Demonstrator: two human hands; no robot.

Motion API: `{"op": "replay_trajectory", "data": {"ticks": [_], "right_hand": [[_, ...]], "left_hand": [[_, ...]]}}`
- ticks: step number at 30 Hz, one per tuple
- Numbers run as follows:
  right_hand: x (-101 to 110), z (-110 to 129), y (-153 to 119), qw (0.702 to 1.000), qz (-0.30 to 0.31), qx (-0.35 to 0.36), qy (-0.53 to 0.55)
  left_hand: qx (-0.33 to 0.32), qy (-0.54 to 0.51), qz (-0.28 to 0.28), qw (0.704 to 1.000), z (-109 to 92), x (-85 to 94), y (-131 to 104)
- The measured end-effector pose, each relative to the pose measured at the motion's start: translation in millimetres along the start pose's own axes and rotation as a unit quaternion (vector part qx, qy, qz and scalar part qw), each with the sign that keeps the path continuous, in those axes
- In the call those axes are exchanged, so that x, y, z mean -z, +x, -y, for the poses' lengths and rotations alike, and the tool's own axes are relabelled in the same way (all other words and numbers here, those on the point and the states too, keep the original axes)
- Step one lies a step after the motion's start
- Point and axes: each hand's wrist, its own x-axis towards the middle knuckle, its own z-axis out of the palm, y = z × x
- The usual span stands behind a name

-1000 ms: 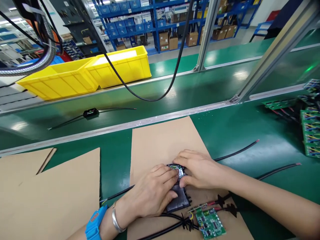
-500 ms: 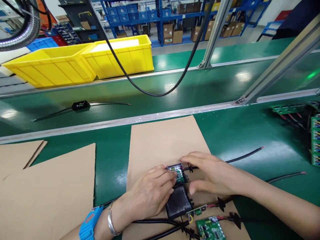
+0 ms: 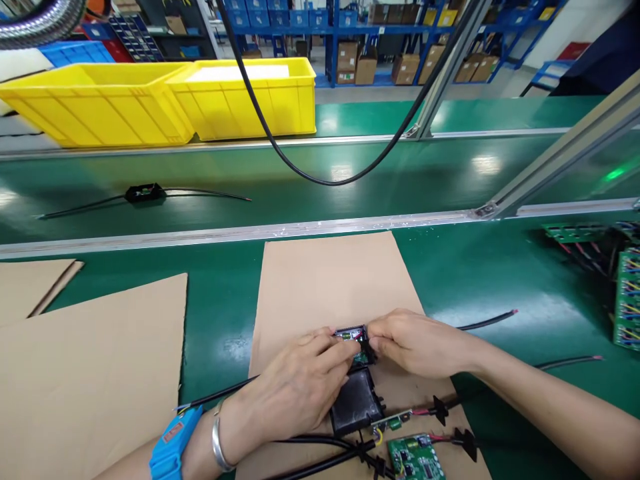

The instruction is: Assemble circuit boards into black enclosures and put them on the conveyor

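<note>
From afar, I saw the left hand (image 3: pixel 309 381) unclenched, palm down, fingertips resting on the circuit board (image 3: pixel 359 359) inside a black case (image 3: pixel 371 356). The right hand (image 3: pixel 419 344) had thumb and fingers drawn together at that case's right edge; I couldn't tell what they gripped. I judged light, even left pressure best, the right pinch clear of the board. Just nearer than the left fingertips lay 1 black shell (image 3: pixel 356 404); beyond both hands, 2 yellow bins (image 3: pixel 253 103).

Casing (image 3: pixel 356 402) on cardboard (image 3: pixel 333 283), bins (image 3: pixel 250 107) behind
</note>
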Motion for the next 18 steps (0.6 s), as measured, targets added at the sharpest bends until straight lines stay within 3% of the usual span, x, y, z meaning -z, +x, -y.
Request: {"op": "replay_trajectory", "data": {"ticks": [8, 18], "right_hand": [[18, -4, 6, 0.997, 0.070, 0.006, 0.011], [15, 14, 14, 0.974, 0.116, -0.041, -0.191]], "left_hand": [[-0.018, 0.046, 0.002, 0.999, 1, -2.1, -3], [-0.003, 0.013, 0.060, 0.998, -4, 4.3, 4]]}}
